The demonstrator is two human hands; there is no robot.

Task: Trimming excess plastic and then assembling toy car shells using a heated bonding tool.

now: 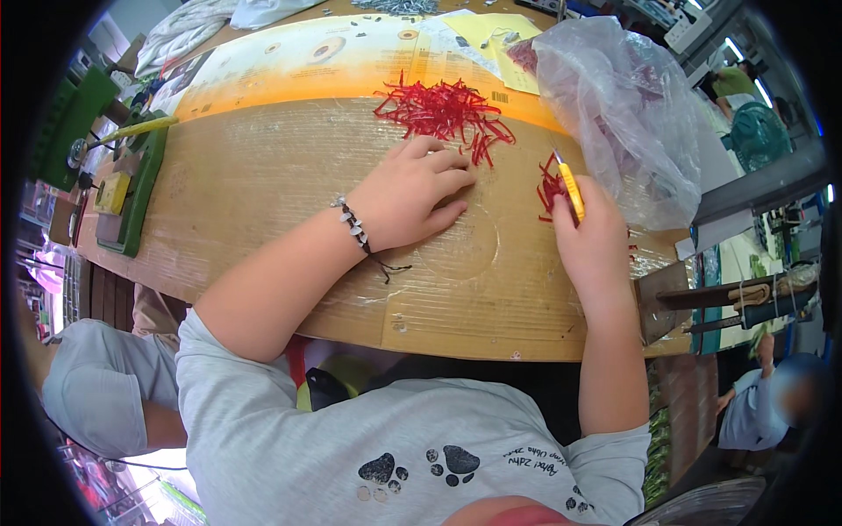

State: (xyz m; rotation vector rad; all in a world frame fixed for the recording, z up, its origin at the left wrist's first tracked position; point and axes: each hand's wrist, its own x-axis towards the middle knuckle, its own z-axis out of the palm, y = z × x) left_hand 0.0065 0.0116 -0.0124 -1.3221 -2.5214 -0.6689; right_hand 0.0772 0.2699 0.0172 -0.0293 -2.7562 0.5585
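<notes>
My right hand [589, 232] is closed around a yellow pen-like tool [570, 188] with a thin, pointed metal tip aimed away from me. Right beside its fingers lies a small bunch of red strips [548, 195], partly hidden by the hand. My left hand [412, 193], wearing a dark beaded bracelet, rests on the cardboard [289, 188] with its fingers apart and nothing visible in them. Just beyond its fingertips is a loose heap of short, thin red strips [443, 110]. A few stray strips have spread toward the hand.
A clear plastic bag [614, 114] with reddish contents stands at the right, by a yellow sheet [500, 48]. On the left is a green hand press [140, 188]. Wood-handled tools [745, 294] stick out at the right edge. Other people sit left and right.
</notes>
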